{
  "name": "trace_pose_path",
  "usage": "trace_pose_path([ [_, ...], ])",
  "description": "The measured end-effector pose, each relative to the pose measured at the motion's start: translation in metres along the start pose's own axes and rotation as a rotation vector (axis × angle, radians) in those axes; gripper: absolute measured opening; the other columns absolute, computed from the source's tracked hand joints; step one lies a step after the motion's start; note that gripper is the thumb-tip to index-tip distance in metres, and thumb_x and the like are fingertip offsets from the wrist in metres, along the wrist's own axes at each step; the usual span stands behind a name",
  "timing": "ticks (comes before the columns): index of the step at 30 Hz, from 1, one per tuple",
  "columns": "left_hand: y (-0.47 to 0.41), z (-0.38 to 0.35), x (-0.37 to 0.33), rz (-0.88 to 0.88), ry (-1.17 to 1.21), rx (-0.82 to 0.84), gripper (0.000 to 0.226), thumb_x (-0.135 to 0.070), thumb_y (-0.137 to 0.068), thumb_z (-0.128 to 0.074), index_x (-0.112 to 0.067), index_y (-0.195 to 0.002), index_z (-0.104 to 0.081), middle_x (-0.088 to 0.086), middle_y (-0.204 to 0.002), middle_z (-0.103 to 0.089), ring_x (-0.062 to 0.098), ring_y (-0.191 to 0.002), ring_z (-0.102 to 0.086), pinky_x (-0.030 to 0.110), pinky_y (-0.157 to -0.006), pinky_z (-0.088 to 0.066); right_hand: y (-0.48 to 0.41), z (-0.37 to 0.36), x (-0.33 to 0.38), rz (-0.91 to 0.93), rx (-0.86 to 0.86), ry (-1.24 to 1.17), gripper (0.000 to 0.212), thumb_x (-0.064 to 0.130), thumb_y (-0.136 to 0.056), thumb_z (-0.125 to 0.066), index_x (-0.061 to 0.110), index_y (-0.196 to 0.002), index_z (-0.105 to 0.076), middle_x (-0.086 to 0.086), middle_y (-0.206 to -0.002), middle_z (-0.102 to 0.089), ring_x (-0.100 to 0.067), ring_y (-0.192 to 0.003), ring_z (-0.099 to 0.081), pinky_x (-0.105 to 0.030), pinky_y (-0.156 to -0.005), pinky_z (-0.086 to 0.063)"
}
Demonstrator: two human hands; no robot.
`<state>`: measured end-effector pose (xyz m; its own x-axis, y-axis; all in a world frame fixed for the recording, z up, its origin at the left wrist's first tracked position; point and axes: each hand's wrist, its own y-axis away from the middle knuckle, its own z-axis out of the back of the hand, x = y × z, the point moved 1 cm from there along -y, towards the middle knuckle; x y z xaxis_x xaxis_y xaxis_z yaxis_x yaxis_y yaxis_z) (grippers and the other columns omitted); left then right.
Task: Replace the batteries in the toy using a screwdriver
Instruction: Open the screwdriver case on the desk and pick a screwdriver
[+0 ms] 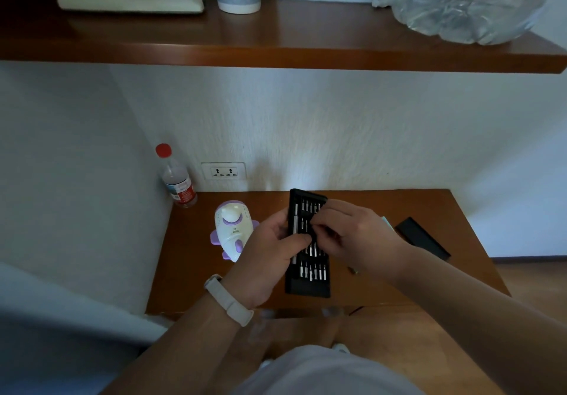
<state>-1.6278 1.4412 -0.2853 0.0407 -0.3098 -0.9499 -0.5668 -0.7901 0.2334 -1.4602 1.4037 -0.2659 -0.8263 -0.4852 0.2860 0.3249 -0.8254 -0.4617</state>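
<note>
Centrally, fingers on bit case, toy leftward

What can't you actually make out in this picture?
- Head view, right hand: its curled fingers hide what it picks from the bit tray.
- Head view, toy: its own body hides any battery door.
- Head view, small object right of the tray: too small and dim to name.

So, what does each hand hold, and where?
Left hand grips the black plastic screwdriver-bit tray by its left edge. Right hand's fingers pinch at its middle rows; what they hold cannot be told.
</note>
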Motion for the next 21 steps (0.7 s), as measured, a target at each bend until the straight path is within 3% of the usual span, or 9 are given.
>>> trace_pose_path([
  [6, 0.0012, -0.0010, 0.0014, 0.014, 0.032, -0.005, 0.036, 0.005, -0.093, -0.058, -0.019, -0.118, -0.067, 0.006, -0.103, -0.076, 0.019, -0.093, -0.072, 0.030, -0.078, -0.058, 0.0067, -0.0010, -0.0023, -0.047, 0.018, -0.054, 0.018, 0.016, -0.091, -0.057, 0.007, -0.096, -0.071, -0.004, -0.091, -0.065, -0.012, -0.080, -0.060, -0.018, -0.068, -0.051],
  [10, 0.0005, -0.0004, 0.0014, 0.030, 0.058, -0.008, 0.036, 0.005, -0.092, -0.059, -0.016, -0.120, -0.066, 0.009, -0.106, -0.075, 0.021, -0.095, -0.072, 0.033, -0.081, -0.057, 0.0058, 0.0040, -0.0025, -0.106, 0.053, -0.115, 0.019, 0.021, -0.089, -0.058, 0.009, -0.096, -0.071, 0.001, -0.092, -0.062, 0.000, -0.080, -0.051, -0.003, -0.071, -0.039],
  [14, 0.0005, 0.0022, 0.0014, 0.036, 0.048, 0.002, 0.037, 0.005, -0.092, -0.059, -0.017, -0.122, -0.065, 0.005, -0.106, -0.076, 0.020, -0.097, -0.072, 0.031, -0.080, -0.057, 0.0032, 0.0082, -0.0064, -0.155, 0.104, -0.186, 0.014, 0.020, -0.089, -0.066, 0.012, -0.098, -0.072, 0.009, -0.092, -0.058, 0.001, -0.080, -0.054, -0.008, -0.070, -0.045],
  [21, -0.0028, 0.0035, 0.0026, 0.028, 0.024, -0.006, 0.039, 0.004, -0.092, -0.060, -0.018, -0.125, -0.064, 0.006, -0.108, -0.075, 0.021, -0.099, -0.072, 0.032, -0.079, -0.057, 0.0019, 0.0034, -0.0056, -0.264, 0.082, -0.187, 0.008, 0.013, -0.087, -0.073, 0.014, -0.095, -0.073, 0.016, -0.086, -0.053, 0.007, -0.075, -0.053, -0.007, -0.067, -0.043],
])
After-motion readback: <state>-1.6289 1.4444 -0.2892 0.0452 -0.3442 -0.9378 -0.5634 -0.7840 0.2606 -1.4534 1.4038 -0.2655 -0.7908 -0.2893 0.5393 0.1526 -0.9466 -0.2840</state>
